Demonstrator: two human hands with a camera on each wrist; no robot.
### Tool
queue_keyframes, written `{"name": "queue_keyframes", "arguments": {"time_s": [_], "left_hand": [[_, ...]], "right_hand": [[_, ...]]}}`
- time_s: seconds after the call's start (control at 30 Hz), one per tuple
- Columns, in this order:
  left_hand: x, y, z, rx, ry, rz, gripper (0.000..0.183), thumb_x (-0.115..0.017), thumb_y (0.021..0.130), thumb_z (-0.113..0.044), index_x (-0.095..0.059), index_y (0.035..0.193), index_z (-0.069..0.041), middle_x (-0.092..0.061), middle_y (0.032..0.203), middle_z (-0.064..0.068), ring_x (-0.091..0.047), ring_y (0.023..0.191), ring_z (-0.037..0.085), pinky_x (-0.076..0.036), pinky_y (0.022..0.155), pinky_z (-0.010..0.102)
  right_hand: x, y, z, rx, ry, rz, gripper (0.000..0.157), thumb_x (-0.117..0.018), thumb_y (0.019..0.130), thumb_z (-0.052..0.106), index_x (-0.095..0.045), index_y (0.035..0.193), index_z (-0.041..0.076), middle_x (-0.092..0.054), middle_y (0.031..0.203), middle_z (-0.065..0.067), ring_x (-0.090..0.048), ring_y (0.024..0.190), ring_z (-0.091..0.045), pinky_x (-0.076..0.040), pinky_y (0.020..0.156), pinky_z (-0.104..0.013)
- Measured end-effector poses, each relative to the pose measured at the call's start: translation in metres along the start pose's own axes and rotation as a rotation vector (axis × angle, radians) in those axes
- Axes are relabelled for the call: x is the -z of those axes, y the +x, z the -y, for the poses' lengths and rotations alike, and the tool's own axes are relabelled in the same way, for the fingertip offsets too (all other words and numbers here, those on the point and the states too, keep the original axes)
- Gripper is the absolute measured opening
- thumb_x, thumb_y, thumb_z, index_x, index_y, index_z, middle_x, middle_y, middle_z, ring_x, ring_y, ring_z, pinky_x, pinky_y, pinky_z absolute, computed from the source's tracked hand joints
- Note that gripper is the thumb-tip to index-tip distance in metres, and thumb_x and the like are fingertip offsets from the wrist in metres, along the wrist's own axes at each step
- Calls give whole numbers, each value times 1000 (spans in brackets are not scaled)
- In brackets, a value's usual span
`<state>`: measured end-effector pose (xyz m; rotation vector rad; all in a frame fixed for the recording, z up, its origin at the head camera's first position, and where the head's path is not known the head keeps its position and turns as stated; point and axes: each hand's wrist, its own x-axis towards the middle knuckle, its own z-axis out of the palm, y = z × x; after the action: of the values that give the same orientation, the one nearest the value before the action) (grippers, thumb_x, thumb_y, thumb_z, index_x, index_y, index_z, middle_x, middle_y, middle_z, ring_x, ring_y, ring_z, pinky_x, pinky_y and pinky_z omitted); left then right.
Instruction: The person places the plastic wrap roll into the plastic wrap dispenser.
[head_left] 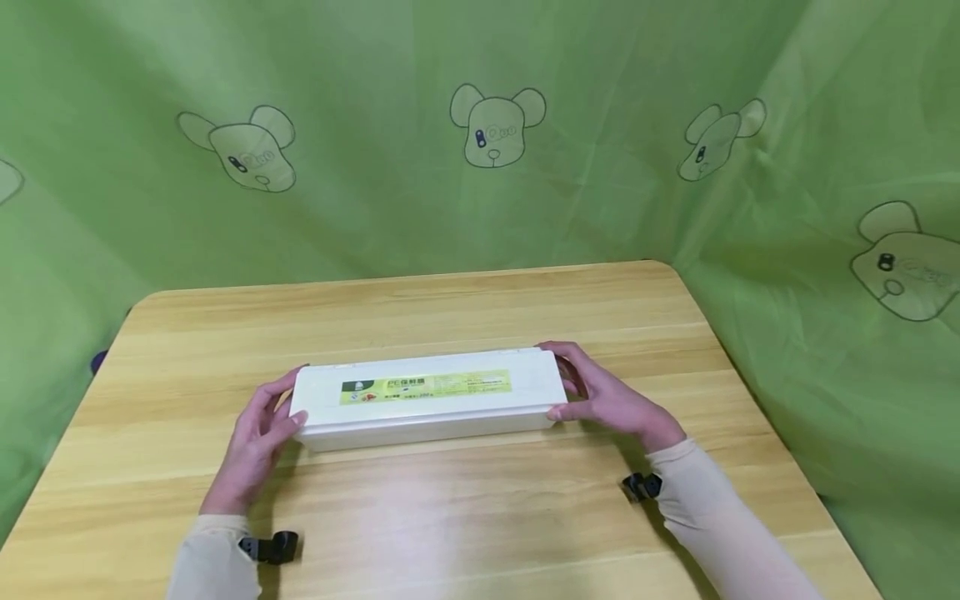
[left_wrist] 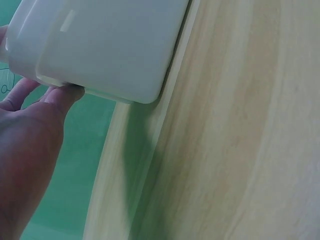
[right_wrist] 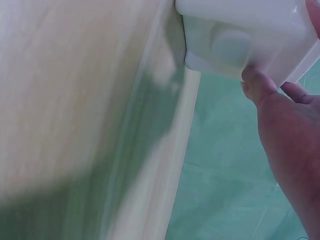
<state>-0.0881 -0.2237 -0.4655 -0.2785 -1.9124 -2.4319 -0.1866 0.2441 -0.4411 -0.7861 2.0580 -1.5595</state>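
Note:
A long white cling film box [head_left: 420,421], its lid down and a yellow-green label [head_left: 425,387] on top, lies crosswise over the middle of the table. Its left end is gripped by my left hand [head_left: 257,433], thumb on the near edge and fingers round the far side. My right hand [head_left: 611,393] holds the other end the same way. In the left wrist view the white end wall [left_wrist: 110,45] shows beside my thumb. A round mark [right_wrist: 231,47] appears on the box in the right wrist view. The box's inside is hidden.
The wooden table [head_left: 450,517] has rounded far corners. Green cloth [head_left: 375,208] with mouse-head drawings hangs behind it and along the right side. Each wrist carries a small black mount [head_left: 270,547]. Something dark purple [head_left: 98,361] pokes out past the table's left edge.

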Motion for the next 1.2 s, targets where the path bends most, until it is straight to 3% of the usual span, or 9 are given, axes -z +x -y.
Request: {"name": "queue_keyframes", "arguments": {"time_s": [0.3,0.7,0.97,1.2], "left_hand": [[-2,1,1,-20,-26,5,48,-45,94,16,-31,140,13,-16,156,26,-43,133,12,-40,105,26],[-2,0,2,-37,-10,-20,47,-44,93,18,-32,138,15,-22,155,25,-44,131,11,-40,105,27],[-1,0,4,-17,7,-37,46,-45,93,16,-33,137,14,-30,152,18,-46,129,10,-41,104,27],[-2,1,6,-22,16,-42,47,-44,93,17,-32,137,14,-25,153,23,-44,131,9,-40,105,26]], "right_hand": [[-2,-1,0,11,-8,-23,86,-76,80,-3,-26,149,10,-36,148,-18,-36,137,-33,-41,106,-35],[-3,-2,-1,22,-2,-32,86,-76,81,-3,-27,149,12,-36,149,-14,-35,137,-29,-39,108,-36],[-3,-1,-1,19,-14,-20,86,-75,81,-4,-25,149,9,-36,148,-18,-36,137,-33,-40,107,-38],[-2,-3,-3,14,0,-14,87,-74,81,-4,-23,151,10,-35,149,-19,-35,137,-34,-40,107,-37]]}}
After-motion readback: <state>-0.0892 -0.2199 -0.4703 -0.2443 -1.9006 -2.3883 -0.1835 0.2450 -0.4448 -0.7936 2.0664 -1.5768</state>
